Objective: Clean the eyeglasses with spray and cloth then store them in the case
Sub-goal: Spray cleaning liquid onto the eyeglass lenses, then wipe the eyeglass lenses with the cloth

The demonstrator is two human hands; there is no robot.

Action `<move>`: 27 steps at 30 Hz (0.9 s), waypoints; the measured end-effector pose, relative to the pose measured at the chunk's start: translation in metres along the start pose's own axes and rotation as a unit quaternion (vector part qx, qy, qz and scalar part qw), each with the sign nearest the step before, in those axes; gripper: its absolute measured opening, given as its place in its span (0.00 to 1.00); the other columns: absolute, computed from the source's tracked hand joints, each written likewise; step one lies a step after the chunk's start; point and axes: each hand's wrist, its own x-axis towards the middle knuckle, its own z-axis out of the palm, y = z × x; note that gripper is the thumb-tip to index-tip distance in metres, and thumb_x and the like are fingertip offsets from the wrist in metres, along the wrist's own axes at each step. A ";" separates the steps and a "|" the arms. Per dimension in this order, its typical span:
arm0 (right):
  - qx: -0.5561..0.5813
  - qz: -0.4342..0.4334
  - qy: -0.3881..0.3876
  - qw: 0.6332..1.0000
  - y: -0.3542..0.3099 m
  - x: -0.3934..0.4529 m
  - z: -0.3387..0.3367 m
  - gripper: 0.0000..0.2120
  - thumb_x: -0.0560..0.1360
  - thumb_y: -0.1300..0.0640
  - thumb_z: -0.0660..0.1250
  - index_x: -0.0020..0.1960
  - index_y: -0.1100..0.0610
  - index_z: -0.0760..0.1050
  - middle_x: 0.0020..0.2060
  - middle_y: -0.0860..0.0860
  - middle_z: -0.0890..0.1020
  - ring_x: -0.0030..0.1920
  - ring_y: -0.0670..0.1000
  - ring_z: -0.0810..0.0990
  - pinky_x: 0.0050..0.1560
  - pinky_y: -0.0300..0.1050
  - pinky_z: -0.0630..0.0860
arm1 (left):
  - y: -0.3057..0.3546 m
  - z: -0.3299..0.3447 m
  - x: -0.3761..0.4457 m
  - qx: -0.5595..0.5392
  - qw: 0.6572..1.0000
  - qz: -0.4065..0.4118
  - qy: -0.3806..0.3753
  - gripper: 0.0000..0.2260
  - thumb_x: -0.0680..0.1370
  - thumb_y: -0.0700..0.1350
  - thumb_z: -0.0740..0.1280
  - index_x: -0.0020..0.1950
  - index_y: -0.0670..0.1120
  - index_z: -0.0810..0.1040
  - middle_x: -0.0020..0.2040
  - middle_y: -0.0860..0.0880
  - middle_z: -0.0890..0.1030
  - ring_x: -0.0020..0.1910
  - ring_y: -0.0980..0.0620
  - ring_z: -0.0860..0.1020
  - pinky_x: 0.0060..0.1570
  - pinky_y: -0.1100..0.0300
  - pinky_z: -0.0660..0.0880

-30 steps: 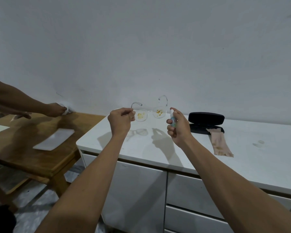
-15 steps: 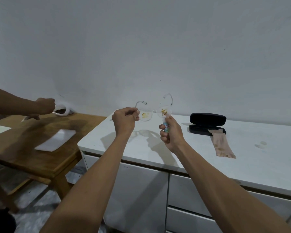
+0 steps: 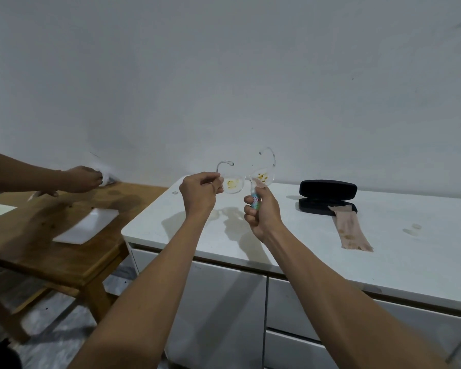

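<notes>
Two hands at work: left hand (image 3: 198,194) and right hand (image 3: 262,213), both raised at the middle of the frame above the white counter (image 3: 290,246).
Eyeglasses: one clear-framed pair (image 3: 246,179), held in the air at frame centre, temples pointing toward the wall; both lenses carry yellowish smears.
Left hand fingers: curled, pinching the left end of the eyeglasses between thumb and fingertips.
Spray bottle: one small bottle (image 3: 254,203) with a coloured label, upright in the right hand, its top just under the right lens.
Right hand fingers: wrapped round the spray bottle, thumb up near its top.
Case: one black case (image 3: 328,197), lid open, on the counter at right of centre, near the wall.
Cloth: one beige strip (image 3: 350,227), stained, one end touching the case's front edge, the rest lying on the counter toward the lower right.
Other person: one hand (image 3: 81,179) at the left edge, gripping something white against the wall above a wooden table (image 3: 64,251).
White sheet: one (image 3: 87,228), flat on the wooden table.
Drawers: white fronts (image 3: 290,310) below the counter; number unclear.
</notes>
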 end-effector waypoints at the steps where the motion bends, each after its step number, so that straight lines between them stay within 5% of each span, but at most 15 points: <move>1: -0.013 -0.011 0.017 1.000 -0.002 0.001 -0.004 0.11 0.83 0.57 0.54 0.54 0.48 0.75 0.32 0.50 0.68 0.22 0.45 0.59 0.21 0.34 0.52 | -0.001 0.000 0.000 -0.003 1.000 -0.004 0.001 0.05 0.73 0.34 0.76 0.48 0.39 0.86 0.39 0.44 0.86 0.34 0.48 0.85 0.46 0.53 0.85; 8: -0.125 -0.146 0.207 0.959 -0.053 0.012 -0.074 0.23 0.80 0.60 0.56 0.73 0.46 0.68 0.44 0.54 0.78 0.31 0.51 0.72 0.27 0.42 0.70 | -0.014 0.017 -0.001 -0.003 1.000 -0.017 0.002 0.04 0.73 0.34 0.75 0.47 0.39 0.86 0.38 0.43 0.85 0.33 0.49 0.84 0.49 0.48 0.84; 11: -0.218 -0.226 0.285 0.906 -0.089 0.004 -0.114 0.21 0.79 0.60 0.62 0.72 0.50 0.70 0.52 0.53 0.81 0.43 0.51 0.79 0.43 0.50 0.82 | -0.017 0.033 -0.003 -0.005 1.000 -0.015 0.002 0.04 0.73 0.33 0.75 0.47 0.38 0.86 0.38 0.42 0.85 0.32 0.49 0.84 0.49 0.47 0.84; 14: -0.304 -0.276 0.369 0.834 -0.126 -0.011 -0.160 0.16 0.80 0.56 0.67 0.67 0.52 0.73 0.53 0.52 0.82 0.50 0.56 0.82 0.55 0.52 0.80 | -0.019 0.052 -0.008 -0.002 1.000 -0.005 -0.007 0.04 0.72 0.33 0.75 0.46 0.39 0.86 0.37 0.43 0.85 0.32 0.48 0.84 0.48 0.46 0.84; 18: -0.332 -0.298 0.422 0.789 -0.162 -0.034 -0.217 0.15 0.79 0.57 0.70 0.64 0.52 0.74 0.47 0.52 0.81 0.47 0.57 0.83 0.55 0.59 0.82 | -0.022 0.080 -0.017 -0.001 1.000 0.004 -0.022 0.03 0.72 0.33 0.75 0.45 0.39 0.86 0.37 0.41 0.85 0.31 0.49 0.84 0.47 0.45 0.84; 27: -0.376 -0.276 0.471 0.749 -0.180 -0.078 -0.291 0.14 0.79 0.55 0.70 0.64 0.50 0.77 0.51 0.55 0.86 0.48 0.59 0.86 0.53 0.52 0.82 | -0.023 0.123 -0.039 -0.008 0.999 -0.002 -0.050 0.04 0.72 0.33 0.75 0.45 0.39 0.86 0.38 0.42 0.85 0.32 0.49 0.83 0.47 0.46 0.84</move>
